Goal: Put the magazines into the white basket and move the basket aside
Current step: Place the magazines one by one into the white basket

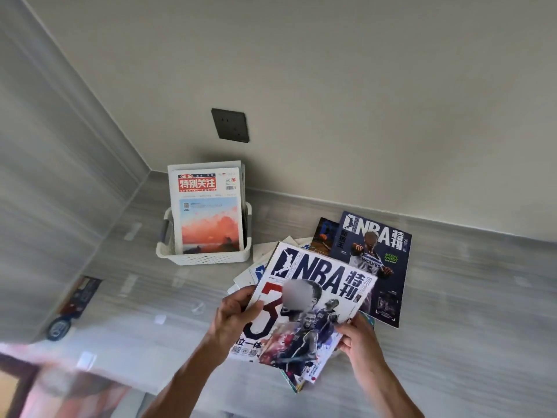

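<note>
A white perforated basket (193, 257) stands on the grey countertop near the corner, with a red-titled magazine (208, 206) upright inside it. To its right lies a loose pile of magazines; a dark blue NBA issue (379, 260) lies on top at the back. Both my hands hold a white NBA magazine (313, 300) tilted above the pile: my left hand (233, 322) grips its left edge, my right hand (360, 336) pinches its lower right edge. More magazines (256, 274) are partly hidden underneath.
The wall behind carries a dark socket plate (230, 125). A grey side wall closes the left, with a dark sticker and round object (73, 306) low on it. The countertop (467, 312) stretches to the right of the pile.
</note>
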